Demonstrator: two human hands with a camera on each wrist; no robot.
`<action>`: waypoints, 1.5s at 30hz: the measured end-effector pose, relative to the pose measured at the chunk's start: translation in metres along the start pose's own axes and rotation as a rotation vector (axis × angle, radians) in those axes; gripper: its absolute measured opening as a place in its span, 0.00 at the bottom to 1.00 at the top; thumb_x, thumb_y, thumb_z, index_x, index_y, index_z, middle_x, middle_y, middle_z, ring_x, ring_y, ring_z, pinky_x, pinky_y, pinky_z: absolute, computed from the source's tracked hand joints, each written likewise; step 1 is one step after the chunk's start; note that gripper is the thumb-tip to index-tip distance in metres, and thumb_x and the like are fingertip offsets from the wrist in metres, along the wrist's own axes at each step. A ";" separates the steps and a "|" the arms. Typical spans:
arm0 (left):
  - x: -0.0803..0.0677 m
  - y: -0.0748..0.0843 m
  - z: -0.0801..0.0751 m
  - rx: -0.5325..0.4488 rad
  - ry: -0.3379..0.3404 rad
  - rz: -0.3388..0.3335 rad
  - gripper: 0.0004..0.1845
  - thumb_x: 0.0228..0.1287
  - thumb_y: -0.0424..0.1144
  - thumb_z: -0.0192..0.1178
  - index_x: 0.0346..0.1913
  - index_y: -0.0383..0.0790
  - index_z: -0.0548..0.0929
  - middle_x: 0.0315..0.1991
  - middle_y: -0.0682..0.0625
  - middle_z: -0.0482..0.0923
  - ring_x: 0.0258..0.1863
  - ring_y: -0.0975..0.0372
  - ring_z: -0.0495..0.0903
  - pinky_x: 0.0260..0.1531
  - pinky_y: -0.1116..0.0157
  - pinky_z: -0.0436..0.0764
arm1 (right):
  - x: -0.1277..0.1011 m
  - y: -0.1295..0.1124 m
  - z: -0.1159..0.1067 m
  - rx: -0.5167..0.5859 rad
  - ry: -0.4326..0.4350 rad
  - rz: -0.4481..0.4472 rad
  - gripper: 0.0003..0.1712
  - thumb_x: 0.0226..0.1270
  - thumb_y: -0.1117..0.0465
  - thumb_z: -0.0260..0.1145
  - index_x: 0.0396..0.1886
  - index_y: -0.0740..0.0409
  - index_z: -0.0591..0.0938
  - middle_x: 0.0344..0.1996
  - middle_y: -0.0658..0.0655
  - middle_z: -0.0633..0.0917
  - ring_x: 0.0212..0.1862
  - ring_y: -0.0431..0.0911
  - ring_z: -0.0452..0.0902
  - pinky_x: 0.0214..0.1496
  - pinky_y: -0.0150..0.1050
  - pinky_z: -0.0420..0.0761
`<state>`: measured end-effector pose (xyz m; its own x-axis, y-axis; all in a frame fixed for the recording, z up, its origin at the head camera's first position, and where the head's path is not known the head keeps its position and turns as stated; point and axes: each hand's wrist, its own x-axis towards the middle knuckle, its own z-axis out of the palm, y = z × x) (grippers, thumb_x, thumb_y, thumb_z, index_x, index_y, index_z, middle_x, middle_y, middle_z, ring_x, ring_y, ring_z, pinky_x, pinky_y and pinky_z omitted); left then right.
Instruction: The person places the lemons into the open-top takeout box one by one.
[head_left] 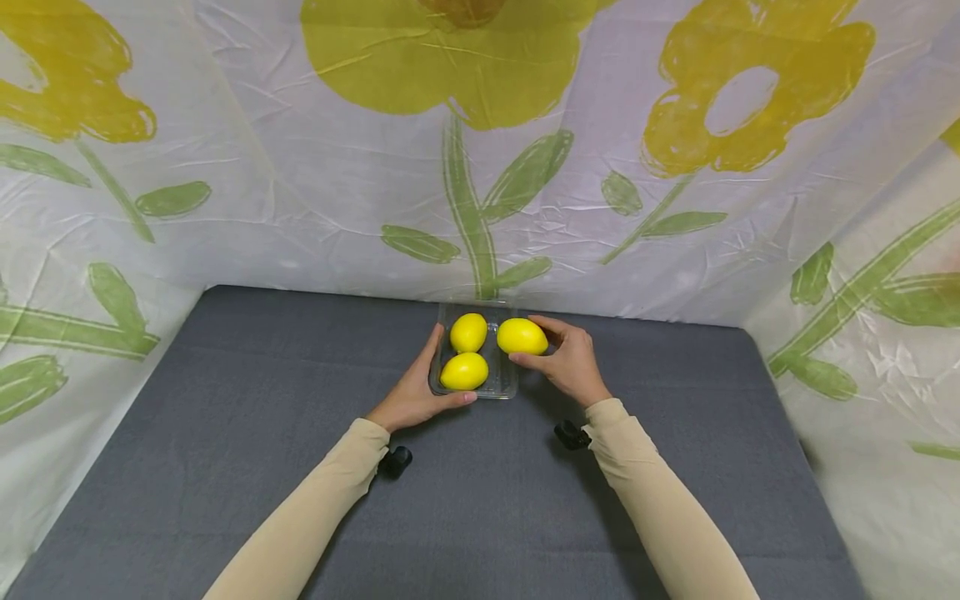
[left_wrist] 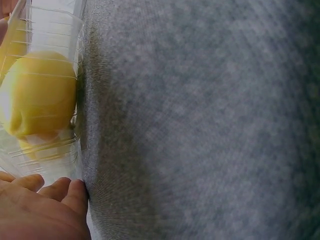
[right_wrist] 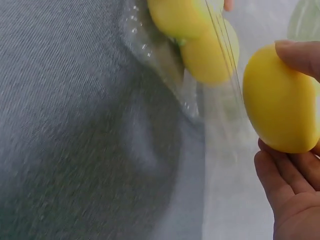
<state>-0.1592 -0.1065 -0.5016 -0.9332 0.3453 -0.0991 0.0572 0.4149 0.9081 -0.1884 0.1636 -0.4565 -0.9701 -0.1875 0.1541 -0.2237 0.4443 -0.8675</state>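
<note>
A clear plastic box (head_left: 504,385) stands near the back edge of the table with two yellow lemons in it, one lemon (head_left: 468,333) behind the other lemon (head_left: 464,372). My left hand (head_left: 420,392) grips the box at its near left corner, fingers along the left side and thumb across the front. In the left wrist view, fingertips (left_wrist: 75,187) touch the clear wall. My right hand (head_left: 573,358) holds a third lemon (head_left: 522,337) between thumb and fingers, over the box's right rim. The right wrist view shows this lemon (right_wrist: 280,100) raised beside the box wall.
Dark grey cloth (head_left: 225,467) covers the table. Behind it hangs a white curtain (head_left: 300,242) printed with yellow flowers, close to the box's far side. Small black devices sit at the left wrist (head_left: 395,462) and the right wrist (head_left: 572,434).
</note>
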 end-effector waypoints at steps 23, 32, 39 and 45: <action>0.002 0.000 0.000 -0.030 -0.015 -0.010 0.68 0.57 0.58 0.74 0.82 0.55 0.30 0.82 0.52 0.31 0.81 0.53 0.37 0.73 0.39 0.48 | 0.012 -0.013 0.022 -0.119 -0.061 -0.027 0.37 0.56 0.60 0.82 0.64 0.67 0.79 0.58 0.64 0.83 0.59 0.60 0.80 0.62 0.54 0.78; 0.000 0.001 -0.001 -0.025 -0.017 -0.017 0.67 0.58 0.58 0.74 0.82 0.54 0.30 0.82 0.52 0.31 0.81 0.52 0.38 0.73 0.38 0.49 | 0.014 -0.011 0.026 -0.138 -0.059 -0.036 0.33 0.60 0.63 0.79 0.64 0.69 0.79 0.59 0.66 0.82 0.60 0.59 0.80 0.62 0.52 0.78; 0.000 -0.001 0.000 -0.025 -0.013 -0.016 0.67 0.58 0.58 0.74 0.82 0.55 0.30 0.82 0.52 0.32 0.81 0.52 0.38 0.73 0.39 0.49 | 0.014 -0.011 0.027 -0.163 -0.062 -0.026 0.34 0.60 0.62 0.79 0.64 0.68 0.79 0.60 0.65 0.82 0.61 0.59 0.79 0.63 0.54 0.77; 0.000 0.000 -0.001 -0.032 -0.011 -0.009 0.67 0.58 0.58 0.74 0.82 0.55 0.30 0.82 0.52 0.32 0.81 0.53 0.38 0.73 0.39 0.49 | 0.007 -0.010 0.022 -0.133 -0.016 -0.014 0.35 0.59 0.60 0.80 0.64 0.66 0.80 0.59 0.63 0.83 0.61 0.58 0.79 0.64 0.52 0.77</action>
<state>-0.1593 -0.1079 -0.5015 -0.9295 0.3514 -0.1118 0.0373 0.3913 0.9195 -0.1907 0.1385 -0.4578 -0.9654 -0.2080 0.1575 -0.2489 0.5534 -0.7949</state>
